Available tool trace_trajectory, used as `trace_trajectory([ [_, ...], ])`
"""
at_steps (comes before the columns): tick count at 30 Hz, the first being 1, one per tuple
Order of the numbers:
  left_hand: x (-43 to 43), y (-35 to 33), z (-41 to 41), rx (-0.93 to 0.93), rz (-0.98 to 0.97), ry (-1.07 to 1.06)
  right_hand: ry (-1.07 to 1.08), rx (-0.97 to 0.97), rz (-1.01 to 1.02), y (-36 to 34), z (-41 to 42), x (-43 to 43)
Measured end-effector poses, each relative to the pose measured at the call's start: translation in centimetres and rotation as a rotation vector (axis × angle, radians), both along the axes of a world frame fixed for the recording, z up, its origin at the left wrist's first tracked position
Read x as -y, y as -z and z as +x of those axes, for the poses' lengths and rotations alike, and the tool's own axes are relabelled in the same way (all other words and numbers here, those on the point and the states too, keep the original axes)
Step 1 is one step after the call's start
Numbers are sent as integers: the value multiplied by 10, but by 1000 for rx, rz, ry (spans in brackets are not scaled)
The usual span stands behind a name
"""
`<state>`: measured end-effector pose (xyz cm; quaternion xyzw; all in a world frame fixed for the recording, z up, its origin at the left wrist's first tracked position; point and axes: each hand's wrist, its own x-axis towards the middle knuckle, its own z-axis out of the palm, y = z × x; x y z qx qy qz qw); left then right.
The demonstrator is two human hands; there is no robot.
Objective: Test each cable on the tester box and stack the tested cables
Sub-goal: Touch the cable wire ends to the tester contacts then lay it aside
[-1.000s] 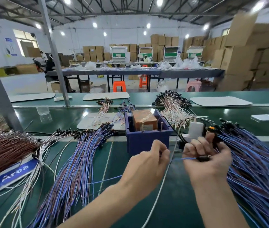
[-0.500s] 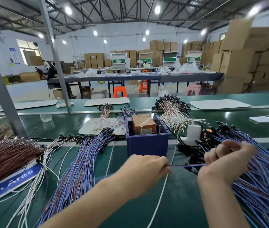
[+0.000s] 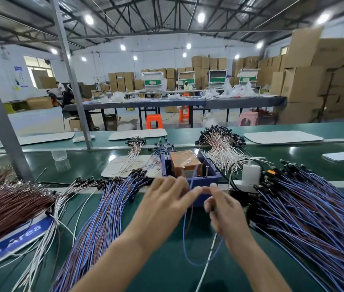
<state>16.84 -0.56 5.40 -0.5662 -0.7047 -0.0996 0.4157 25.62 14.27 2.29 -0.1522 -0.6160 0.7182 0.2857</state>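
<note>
The tester box [image 3: 189, 170], a blue tray holding an orange block with upright metal pins, stands at the middle of the green bench. My left hand [image 3: 166, 204] and my right hand [image 3: 223, 207] are together just in front of it. Between them they hold one blue-and-brown cable [image 3: 184, 237], which hangs in a loop toward me; each hand pinches one end near the box's front wall. A large pile of blue cables [image 3: 314, 220] with black connectors lies on the right. A fanned stack of blue cables [image 3: 101, 220] lies on the left.
Brown cables [image 3: 4, 205] and white cables [image 3: 61, 199] lie far left over a blue sign. A white charger block [image 3: 251, 175] stands right of the box, its white cord running toward me. White-pink cables [image 3: 221, 144] lie behind; a phone [image 3: 343, 155] lies far right.
Both hands moved up and inward to the front of the tester box. The cable, stretched straight between them before, now hangs in a slack loop.
</note>
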Motion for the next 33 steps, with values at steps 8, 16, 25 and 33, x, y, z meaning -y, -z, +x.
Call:
trace_trajectory([
  [8,-5,42,-8,178,-247,22,-123,59,-27,30,-18,-3],
  [16,-10,73,-32,509,-335,28,-66,66,-27,55,-38,-5],
  [25,-27,88,-27,1302,275,140,93,47,186,65,-42,-6],
  [33,-35,111,-25,1141,428,-6,146,60,234,70,-45,-5],
])
